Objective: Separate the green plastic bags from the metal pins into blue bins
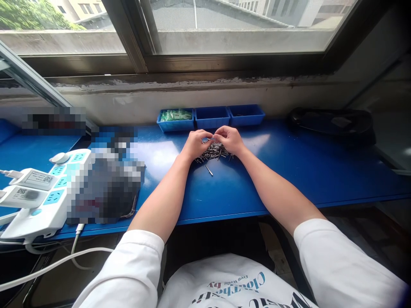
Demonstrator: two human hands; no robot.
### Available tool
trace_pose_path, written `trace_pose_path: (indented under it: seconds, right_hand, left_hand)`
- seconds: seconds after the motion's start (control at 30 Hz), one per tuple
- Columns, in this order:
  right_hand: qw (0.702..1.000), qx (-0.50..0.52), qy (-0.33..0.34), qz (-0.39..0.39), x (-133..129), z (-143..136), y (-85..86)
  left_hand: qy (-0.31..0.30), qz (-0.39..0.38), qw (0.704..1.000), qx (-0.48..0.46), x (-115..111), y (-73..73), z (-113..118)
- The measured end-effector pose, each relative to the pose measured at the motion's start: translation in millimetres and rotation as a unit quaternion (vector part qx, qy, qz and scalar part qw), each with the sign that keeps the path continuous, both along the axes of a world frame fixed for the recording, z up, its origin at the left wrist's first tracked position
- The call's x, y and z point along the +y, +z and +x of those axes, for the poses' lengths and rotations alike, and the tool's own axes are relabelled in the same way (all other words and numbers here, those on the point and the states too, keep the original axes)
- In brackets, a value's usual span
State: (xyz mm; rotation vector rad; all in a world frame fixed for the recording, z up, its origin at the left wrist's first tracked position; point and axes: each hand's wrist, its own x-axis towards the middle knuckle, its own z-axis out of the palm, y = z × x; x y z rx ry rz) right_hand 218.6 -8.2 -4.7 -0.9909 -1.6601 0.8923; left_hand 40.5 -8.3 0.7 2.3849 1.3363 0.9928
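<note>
My left hand (194,144) and my right hand (229,139) meet above a pile of small metal pins (215,150), which look like blind rivets. Both hands are closed in a pinch, thumbs against fingers, with the fingertips almost touching. Something small and pale seems to sit between them, but it is too small to make out. My fingers partly cover the pile's far side and edges. One loose metal pin (209,170) lies apart on the blue table, nearer to me.
Behind my hands stand three joined blue bins: the left bin (176,125) holds green packets, the middle bin (212,124) is beside it, and the right bin (246,121) has dark bits inside. A white power strip (64,184) lies left on the blue table (308,171); a black bag-like object (334,126) rests right.
</note>
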Motion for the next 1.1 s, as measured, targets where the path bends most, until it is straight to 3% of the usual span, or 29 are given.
trace_pose_path:
  seconds: [0.4, 0.5, 0.67, 0.87, 1.1]
  right_hand:
    - [0.999, 0.016, -0.041, 0.0, -3, 4, 5.8]
    - [0.989, -0.055, -0.127, 0.056, 0, 9, 6.4]
    - [0.931, -0.232, -0.257, 0.113, 10, 22, 4.7]
    - [0.902, -0.325, -0.273, 0.073, 28, 32, -9.3]
    - [0.891, -0.368, -0.265, 0.008, 32, 34, -6.8]
  left_hand:
    - [0.014, -0.003, 1.0, -0.02, 1, -1.6, -1]
    - [0.061, -0.02, 0.998, -0.016, 0, 0.1, -2]
    - [0.108, -0.043, 0.993, -0.014, 3, -1.5, -5]
    - [0.103, -0.052, 0.993, -0.005, 5, -5.5, -6]
    - [0.097, -0.059, 0.994, -0.006, 7, -7.7, -5]
